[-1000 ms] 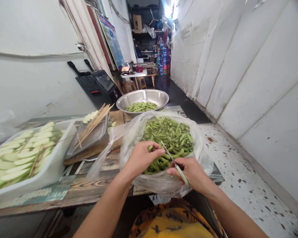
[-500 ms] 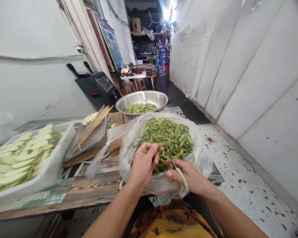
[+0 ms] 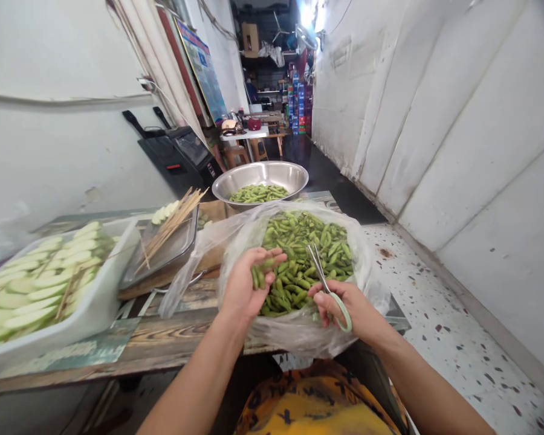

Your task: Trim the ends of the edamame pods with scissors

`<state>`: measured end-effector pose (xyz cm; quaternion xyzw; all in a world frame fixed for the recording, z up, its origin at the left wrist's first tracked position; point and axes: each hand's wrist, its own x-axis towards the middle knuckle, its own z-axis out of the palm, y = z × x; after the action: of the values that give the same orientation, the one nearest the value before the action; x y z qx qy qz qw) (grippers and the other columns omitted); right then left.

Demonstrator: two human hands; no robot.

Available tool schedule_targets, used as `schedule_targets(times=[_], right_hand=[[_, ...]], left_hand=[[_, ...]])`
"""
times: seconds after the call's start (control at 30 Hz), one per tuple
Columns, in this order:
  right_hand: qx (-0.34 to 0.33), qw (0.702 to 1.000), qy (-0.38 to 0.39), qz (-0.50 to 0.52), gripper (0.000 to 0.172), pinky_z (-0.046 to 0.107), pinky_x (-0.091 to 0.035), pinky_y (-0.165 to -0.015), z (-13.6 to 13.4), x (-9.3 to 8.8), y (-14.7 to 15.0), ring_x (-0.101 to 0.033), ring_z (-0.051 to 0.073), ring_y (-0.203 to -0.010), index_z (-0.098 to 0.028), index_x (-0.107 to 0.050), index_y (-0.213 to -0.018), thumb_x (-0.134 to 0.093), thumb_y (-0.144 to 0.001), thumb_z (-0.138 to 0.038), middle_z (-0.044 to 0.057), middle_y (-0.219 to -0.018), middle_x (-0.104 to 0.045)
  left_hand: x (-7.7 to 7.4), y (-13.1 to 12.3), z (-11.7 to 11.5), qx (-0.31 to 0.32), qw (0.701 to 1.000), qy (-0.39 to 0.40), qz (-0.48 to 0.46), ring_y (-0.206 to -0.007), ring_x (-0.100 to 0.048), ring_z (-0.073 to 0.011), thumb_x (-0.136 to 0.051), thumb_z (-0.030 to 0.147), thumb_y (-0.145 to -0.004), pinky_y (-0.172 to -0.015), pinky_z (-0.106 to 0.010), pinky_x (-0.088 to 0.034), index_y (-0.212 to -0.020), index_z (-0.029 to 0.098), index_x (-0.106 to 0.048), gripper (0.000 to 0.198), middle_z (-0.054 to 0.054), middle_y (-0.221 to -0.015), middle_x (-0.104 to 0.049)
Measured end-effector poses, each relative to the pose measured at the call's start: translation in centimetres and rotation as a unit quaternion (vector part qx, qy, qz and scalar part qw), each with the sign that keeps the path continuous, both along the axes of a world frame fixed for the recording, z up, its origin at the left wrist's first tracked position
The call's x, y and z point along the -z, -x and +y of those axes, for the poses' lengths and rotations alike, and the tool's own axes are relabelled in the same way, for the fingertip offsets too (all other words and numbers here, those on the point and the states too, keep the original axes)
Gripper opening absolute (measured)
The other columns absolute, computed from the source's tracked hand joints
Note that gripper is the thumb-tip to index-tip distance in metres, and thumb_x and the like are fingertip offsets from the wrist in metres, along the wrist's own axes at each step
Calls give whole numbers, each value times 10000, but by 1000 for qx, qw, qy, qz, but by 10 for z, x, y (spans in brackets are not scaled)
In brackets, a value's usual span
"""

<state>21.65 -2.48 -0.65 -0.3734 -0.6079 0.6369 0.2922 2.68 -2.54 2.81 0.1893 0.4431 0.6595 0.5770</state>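
Cupped around a few green soybean pods [image 3: 258, 276], my left hand [image 3: 247, 287] is over the left side of a clear plastic bag [image 3: 367, 260]. A heap of loose pods [image 3: 308, 241] fills the open bag. My right hand [image 3: 340, 305] grips a pair of scissors [image 3: 320, 269] with pale green handles, above the bag's near right part. The blades point up and away from me, slightly parted, with nothing between them. Behind the bag stands a wide steel bowl [image 3: 283, 174] with more pods [image 3: 258, 193] in it.
At left on the wooden table [image 3: 176, 329] is a white tub [image 3: 104, 296] of skewered pale green slices. Between tub and bag, a metal tray [image 3: 188, 238] holds bamboo skewers [image 3: 170, 226]. A black case [image 3: 176, 157] leans by the wall. Speckled floor [image 3: 435, 314] lies to the right.
My left hand has shifted left and turned palm-up, showing the pods in it. The scissors have moved slightly right, away from the left hand, and their blades look more parted.
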Motion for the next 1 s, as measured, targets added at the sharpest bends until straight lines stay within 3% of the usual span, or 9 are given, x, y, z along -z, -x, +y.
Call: schedule_targets(times=[0.07,0.13,0.3,0.4,0.5,0.67,0.73,0.83,1.0], right_hand=[[-5,1000,3,5,380,176,-336,-413,0,2,-2,-511,88,-457,-137,-585,-875,-602,-789,-507,-31,-531,-547],[-7,1000,1,7,375,174,-326,-410,0,3,-2,-503,84,-454,-138,-587,-867,-584,-806,-508,-31,-531,-543],[-15,1000,-4,5,375,191,-347,-436,1,3,-2,-507,93,-461,-141,-578,-837,-566,-816,-515,-30,-535,-536],[-13,1000,-9,-4,378,201,-368,-459,1,1,-3,-514,99,-470,-139,-573,-846,-570,-812,-516,-30,-536,-537],[-18,1000,-10,-15,365,193,-369,-462,1,2,-6,-514,95,-474,-142,-575,-875,-571,-820,-503,-34,-536,-538],[-46,998,12,-43,398,176,-327,-396,2,4,-8,-474,78,-424,-137,-583,-877,-547,-827,-530,-27,-541,-546],[-67,996,27,-47,426,174,-319,-369,0,1,-7,-452,77,-411,-136,-583,-890,-542,-817,-554,-24,-552,-546],[-86,995,37,-42,443,175,-347,-380,-2,-5,-5,-477,90,-457,-142,-580,-900,-559,-793,-571,-19,-587,-544],[-73,996,2,-45,450,187,-348,-418,-3,-13,-1,-469,83,-446,-133,-586,-901,-574,-781,-567,-17,-577,-557]], left_hand=[[1,5,6,14,999,2,44,-599,-593,-136,-563,203,-596,-398,-168,-268,-642,172,-493,90,-28,-684,-617],[6,6,12,31,973,-29,228,-529,-530,-123,-555,218,-620,-434,-194,-292,-621,180,-536,42,1,-584,-561],[24,-2,21,113,696,-72,706,-790,-574,-208,-620,194,-683,-682,-274,-388,-763,200,-661,90,-68,-819,-646],[25,-4,26,144,612,-55,776,-817,-575,-224,-582,179,-732,-691,-290,-382,-790,189,-648,88,-98,-871,-632],[16,-1,28,122,645,-71,751,-782,-569,-210,-546,194,-765,-699,-289,-381,-744,173,-623,83,-85,-795,-630],[-2,3,15,106,850,-76,511,-526,-467,-100,-600,289,-738,-514,-205,-341,-725,171,-576,121,24,-588,-528],[-5,2,8,110,905,-56,406,-404,-342,-64,-610,307,-730,-414,-181,-244,-707,177,-527,156,74,-471,-413],[-6,0,1,143,938,-39,312,-340,-236,-44,-624,298,-718,-363,-171,-156,-663,186,-459,207,103,-381,-336],[-5,-3,-4,158,937,-24,309,-329,-261,-32,-657,289,-698,-356,-159,-177,-636,174,-464,232,97,-361,-361]])
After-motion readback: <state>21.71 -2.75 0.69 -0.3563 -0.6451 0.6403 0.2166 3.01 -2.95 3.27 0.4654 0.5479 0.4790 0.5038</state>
